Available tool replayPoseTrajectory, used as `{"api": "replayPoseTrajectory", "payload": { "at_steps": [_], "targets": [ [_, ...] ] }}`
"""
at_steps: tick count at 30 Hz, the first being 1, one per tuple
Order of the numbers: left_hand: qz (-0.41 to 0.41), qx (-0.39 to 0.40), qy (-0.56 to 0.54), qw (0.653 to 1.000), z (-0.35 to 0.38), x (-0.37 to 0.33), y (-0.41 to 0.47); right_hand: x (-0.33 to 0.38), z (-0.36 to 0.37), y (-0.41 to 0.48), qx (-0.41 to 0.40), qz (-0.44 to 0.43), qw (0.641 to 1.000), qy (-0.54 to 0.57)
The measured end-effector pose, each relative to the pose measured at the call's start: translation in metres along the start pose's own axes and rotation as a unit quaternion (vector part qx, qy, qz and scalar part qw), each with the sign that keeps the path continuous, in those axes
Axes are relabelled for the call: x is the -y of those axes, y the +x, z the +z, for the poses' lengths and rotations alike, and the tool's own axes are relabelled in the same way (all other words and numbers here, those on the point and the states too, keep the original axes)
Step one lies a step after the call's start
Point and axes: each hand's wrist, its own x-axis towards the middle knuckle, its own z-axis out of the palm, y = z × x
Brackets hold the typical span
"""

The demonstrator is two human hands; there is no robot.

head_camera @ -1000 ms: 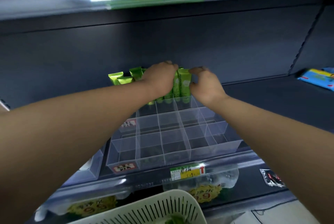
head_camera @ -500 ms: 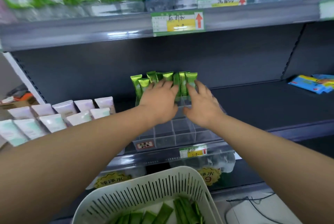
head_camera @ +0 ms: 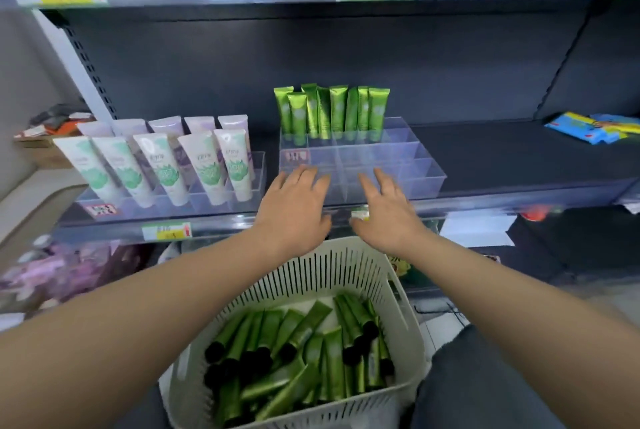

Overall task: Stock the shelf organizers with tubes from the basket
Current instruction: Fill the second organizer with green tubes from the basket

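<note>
1. left hand (head_camera: 294, 210): palm down, fingers straight and spread, holds nothing. its fingertips overlap the near wall of the clear organizer (head_camera: 408, 168); can't tell if they touch it.
2. right hand (head_camera: 384, 213): same pose, splayed and empty, just right of the left hand.
3. both hands hang between the organizer and the basket (head_camera: 349, 276), over its far rim. my read: they're between loads, and the next move is down into the basket.
4. stocked tubes (head_camera: 332, 109): about eight green ones stand upright, crimp up, cap down. only the organizer's far row holds tubes.
5. far-first filling makes sense. the near cells are free, so a reach doesn't knock over standing stock. judging by rows, the task is early.
6. loose tubes (head_camera: 304, 335) lie jumbled in the basket, black caps pointing mixed ways, plenty left. each grab likely needs turning cap-down before it drops into a cell.
7. the basket sits just below and near of the organizer, probably to keep hand travel short.
8. left on the same shelf (head_camera: 519, 158): pale tubes (head_camera: 162, 165) lean cap-down in a second organizer (head_camera: 258, 168), the same convention.
9. far right: blue packets (head_camera: 595, 127) lie flat, well apart from the work.
10. risk: tall tubes in shallow cells tip easily, so seat each one fully and don't brush the far row.
</note>
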Motion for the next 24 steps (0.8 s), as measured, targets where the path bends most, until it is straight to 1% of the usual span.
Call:
{"api": "replayPoseTrajectory", "payload": {
  "at_steps": [7,13,17,24],
  "targets": [
    [-0.013,0.033,-0.039,0.999,0.038,0.004,-0.049,0.008,0.041,-0.033,0.051,-0.011,0.998,0.032],
    [-0.022,0.082,-0.065,0.994,0.076,0.008,-0.074,0.014,0.074,-0.045,0.097,-0.001,0.994,0.040],
    [-0.031,0.109,-0.089,0.990,0.102,0.011,-0.082,0.015,0.095,-0.043,0.155,0.007,0.986,0.066],
    [-0.055,0.172,-0.136,0.974,0.150,0.021,-0.084,0.002,0.135,-0.030,0.239,0.026,0.969,0.050]
  ]
}}
